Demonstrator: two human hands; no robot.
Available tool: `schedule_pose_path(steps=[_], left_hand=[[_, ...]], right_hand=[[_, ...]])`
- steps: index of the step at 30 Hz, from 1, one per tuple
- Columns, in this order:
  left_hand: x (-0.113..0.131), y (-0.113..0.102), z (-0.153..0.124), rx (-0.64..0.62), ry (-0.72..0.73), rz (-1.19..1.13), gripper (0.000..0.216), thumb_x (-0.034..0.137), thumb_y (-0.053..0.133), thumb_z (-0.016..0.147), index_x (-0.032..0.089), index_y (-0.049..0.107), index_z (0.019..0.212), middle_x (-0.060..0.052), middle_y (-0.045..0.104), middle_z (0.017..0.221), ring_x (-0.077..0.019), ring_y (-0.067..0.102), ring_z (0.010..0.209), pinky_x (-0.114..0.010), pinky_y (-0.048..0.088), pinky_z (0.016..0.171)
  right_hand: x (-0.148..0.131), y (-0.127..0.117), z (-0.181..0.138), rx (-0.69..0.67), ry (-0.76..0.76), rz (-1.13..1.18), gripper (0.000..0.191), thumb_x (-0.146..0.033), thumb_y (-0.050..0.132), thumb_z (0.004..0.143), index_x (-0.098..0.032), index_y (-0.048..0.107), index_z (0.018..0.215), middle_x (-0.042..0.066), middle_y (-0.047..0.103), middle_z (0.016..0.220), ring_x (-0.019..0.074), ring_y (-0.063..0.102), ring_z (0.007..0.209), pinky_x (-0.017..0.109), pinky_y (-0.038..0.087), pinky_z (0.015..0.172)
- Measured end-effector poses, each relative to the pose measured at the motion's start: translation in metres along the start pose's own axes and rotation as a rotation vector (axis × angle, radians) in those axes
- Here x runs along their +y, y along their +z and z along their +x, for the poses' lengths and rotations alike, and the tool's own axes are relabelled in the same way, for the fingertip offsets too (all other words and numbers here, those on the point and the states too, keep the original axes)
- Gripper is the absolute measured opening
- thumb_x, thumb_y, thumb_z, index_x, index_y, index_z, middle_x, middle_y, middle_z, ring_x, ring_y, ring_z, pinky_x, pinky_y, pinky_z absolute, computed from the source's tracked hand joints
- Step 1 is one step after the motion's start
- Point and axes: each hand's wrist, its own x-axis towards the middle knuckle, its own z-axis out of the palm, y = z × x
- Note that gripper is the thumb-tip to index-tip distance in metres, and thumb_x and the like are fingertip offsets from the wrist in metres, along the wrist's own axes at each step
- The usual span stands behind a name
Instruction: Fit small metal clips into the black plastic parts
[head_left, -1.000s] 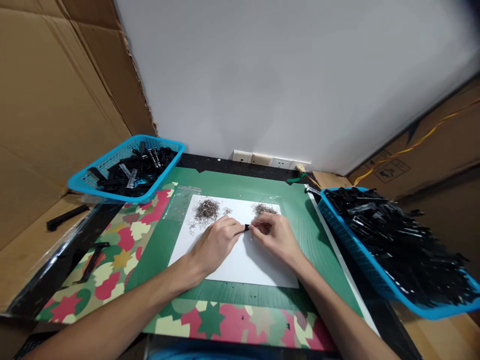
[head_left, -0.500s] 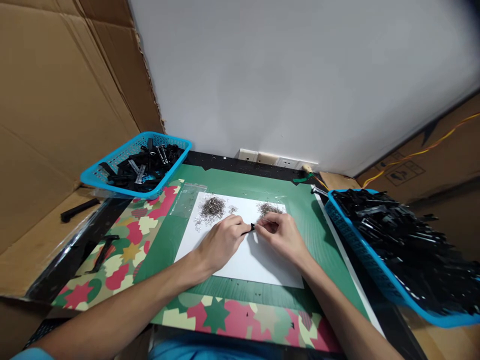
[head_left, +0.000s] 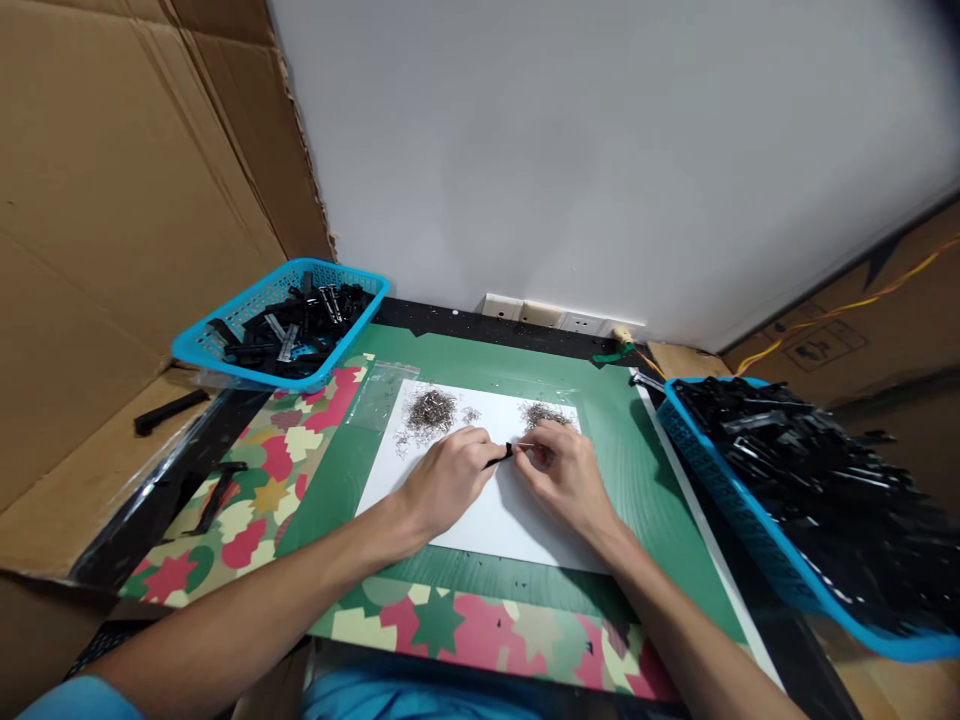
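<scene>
Over a white sheet point(head_left: 480, 530), my left hand point(head_left: 450, 478) is closed around a small black plastic piece point(head_left: 501, 456), whose end sticks out towards the right. Facing it, my right hand point(head_left: 566, 478) pinches a thin, pale, pin-like piece point(head_left: 526, 445) close to that end. Whether the two pieces touch, I cannot tell. Beyond my left hand lies a heap of tiny metal parts point(head_left: 430, 412). A second metal heap point(head_left: 544, 412) is partly hidden behind my right fingers.
A blue basket point(head_left: 225, 374) of black plastic pieces stands at the back left; a fuller blue basket point(head_left: 780, 555) fills the right side. Loose black pieces point(head_left: 171, 411) lie at left. A clear bag point(head_left: 379, 392) rests on the green mat point(head_left: 637, 480). Sockets point(head_left: 540, 314) line the wall.
The view has shifted slightly. My hands keep nearly the same pose, and the thin piece at my right fingertips shows more clearly against the black piece's end.
</scene>
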Motion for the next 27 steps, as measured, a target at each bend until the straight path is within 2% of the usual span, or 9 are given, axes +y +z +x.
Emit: schedule_pose_path(steps=[6, 12, 15, 21, 27], left_hand=[[0.0016, -0.0010, 0.0003, -0.009, -0.010, 0.006, 0.022, 0.013, 0.060, 0.104, 0.018, 0.081, 0.110, -0.009, 0.072, 0.097, -0.0246, 0.071, 0.097, -0.038, 0.057, 0.088], [0.0022, -0.0008, -0.0015, -0.021, 0.023, 0.059, 0.025, 0.012, 0.059, 0.104, 0.017, 0.078, 0.119, -0.010, 0.072, 0.100, -0.0256, 0.070, 0.099, -0.039, 0.058, 0.088], [0.0032, -0.0011, -0.0035, -0.044, 0.065, 0.137, 0.028, 0.008, 0.053, 0.104, 0.015, 0.076, 0.117, -0.010, 0.070, 0.101, -0.0262, 0.068, 0.101, -0.039, 0.058, 0.086], [0.0033, -0.0021, -0.0052, -0.057, 0.105, 0.220, 0.030, 0.002, 0.051, 0.102, 0.014, 0.074, 0.116, -0.011, 0.070, 0.104, -0.0264, 0.066, 0.104, -0.039, 0.058, 0.084], [0.0032, -0.0005, -0.0054, -0.050, 0.101, 0.251, 0.029, 0.002, 0.052, 0.102, 0.013, 0.075, 0.115, -0.010, 0.070, 0.100, -0.0259, 0.067, 0.102, -0.038, 0.058, 0.083]], right_hand=[[0.0004, -0.0003, 0.0003, -0.015, 0.002, 0.010, 0.018, -0.020, 0.064, 0.092, -0.020, 0.069, 0.076, 0.002, 0.057, 0.073, 0.0201, 0.053, 0.071, 0.035, 0.037, 0.072], [-0.0007, -0.0013, 0.0007, -0.035, 0.003, 0.005, 0.017, -0.019, 0.064, 0.091, -0.020, 0.070, 0.075, 0.003, 0.058, 0.073, 0.0197, 0.053, 0.070, 0.035, 0.036, 0.071], [-0.0035, 0.0002, 0.0002, -0.033, -0.001, -0.021, 0.018, -0.019, 0.063, 0.091, -0.020, 0.069, 0.075, 0.003, 0.058, 0.073, 0.0194, 0.052, 0.070, 0.035, 0.037, 0.073], [-0.0058, 0.0029, -0.0005, -0.022, -0.001, -0.041, 0.013, -0.018, 0.064, 0.092, -0.019, 0.073, 0.082, 0.003, 0.062, 0.076, 0.0199, 0.056, 0.073, 0.037, 0.038, 0.077], [-0.0056, -0.0001, 0.0022, -0.033, 0.045, -0.014, 0.016, -0.017, 0.063, 0.091, -0.019, 0.075, 0.080, 0.003, 0.062, 0.075, 0.0199, 0.057, 0.072, 0.036, 0.038, 0.075]])
